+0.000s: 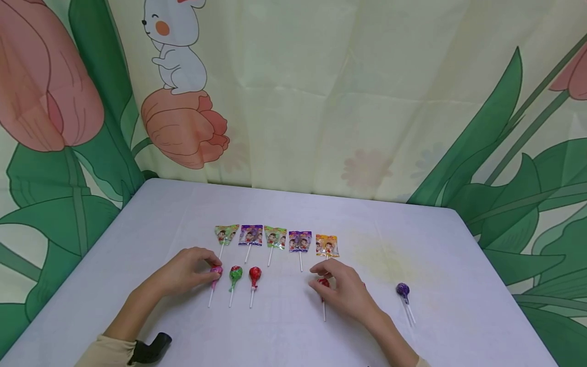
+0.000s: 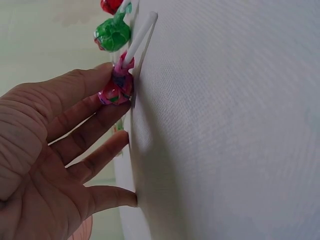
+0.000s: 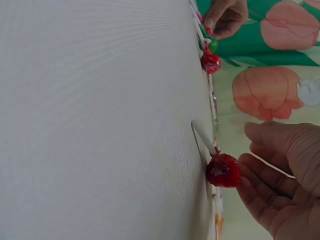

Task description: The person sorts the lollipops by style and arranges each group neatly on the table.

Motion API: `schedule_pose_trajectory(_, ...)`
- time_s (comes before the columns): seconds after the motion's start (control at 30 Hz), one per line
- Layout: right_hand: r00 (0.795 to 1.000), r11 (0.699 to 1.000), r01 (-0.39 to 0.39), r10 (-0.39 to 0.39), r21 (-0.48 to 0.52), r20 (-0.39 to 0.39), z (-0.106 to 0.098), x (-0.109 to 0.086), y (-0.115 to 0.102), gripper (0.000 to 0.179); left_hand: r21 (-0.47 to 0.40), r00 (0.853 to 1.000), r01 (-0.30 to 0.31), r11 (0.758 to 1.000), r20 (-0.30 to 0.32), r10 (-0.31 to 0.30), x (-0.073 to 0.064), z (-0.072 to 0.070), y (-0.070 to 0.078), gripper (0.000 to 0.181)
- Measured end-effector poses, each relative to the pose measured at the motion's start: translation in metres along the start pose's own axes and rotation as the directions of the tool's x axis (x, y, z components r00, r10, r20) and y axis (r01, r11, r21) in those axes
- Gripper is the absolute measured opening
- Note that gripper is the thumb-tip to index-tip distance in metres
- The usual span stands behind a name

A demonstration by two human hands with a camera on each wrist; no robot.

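Note:
My left hand (image 1: 185, 271) pinches the head of a pink-wrapped lollipop (image 2: 118, 90) between thumb and fingers, its white stick lying toward me on the table. Right of it lie a green lollipop (image 1: 236, 273) and a red lollipop (image 1: 255, 274), roughly in line. Farther right, my right hand (image 1: 348, 293) is at a second red lollipop (image 3: 223, 171). In the right wrist view the fingertips reach its head while the thumb stays apart from it. Off to the right, a purple lollipop (image 1: 403, 290) lies alone, with its stick slanting toward me.
Behind these runs a row of several flat-wrapped lollipops, among them a purple packet (image 1: 250, 235) and an orange packet (image 1: 327, 244). All rest on a white-covered table (image 1: 275, 341). A printed curtain (image 1: 298, 102) hangs at its back edge. A black object (image 1: 153, 348) sits by the left sleeve.

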State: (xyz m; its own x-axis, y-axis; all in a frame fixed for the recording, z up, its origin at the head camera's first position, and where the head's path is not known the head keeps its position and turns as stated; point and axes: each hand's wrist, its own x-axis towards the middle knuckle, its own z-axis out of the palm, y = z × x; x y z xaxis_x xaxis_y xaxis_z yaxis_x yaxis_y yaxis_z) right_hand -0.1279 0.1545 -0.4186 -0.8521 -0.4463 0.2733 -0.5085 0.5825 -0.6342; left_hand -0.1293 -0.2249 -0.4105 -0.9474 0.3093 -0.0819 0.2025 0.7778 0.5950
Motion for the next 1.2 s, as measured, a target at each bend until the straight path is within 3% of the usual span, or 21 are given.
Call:
schedule_pose_trajectory(0.53, 0.983, 0.988, -0.156, 0.155, 0.007, 0.095, -0.0054, -0.0048, 0.0036, 0.023, -0.005, 1.0, -0.006, 1.0, 0.011, 0.006, -0.0003, -0.001, 0.0009, 0.019)
schedule_pose_trajectory(1.2, 0.979, 0.987, -0.161, 0.159, 0.002, 0.124, -0.0049, -0.0044, 0.0067, 0.014, -0.007, 1.0, -0.009, 1.0, -0.007, 0.009, 0.0, 0.0, -0.0011, 0.018)
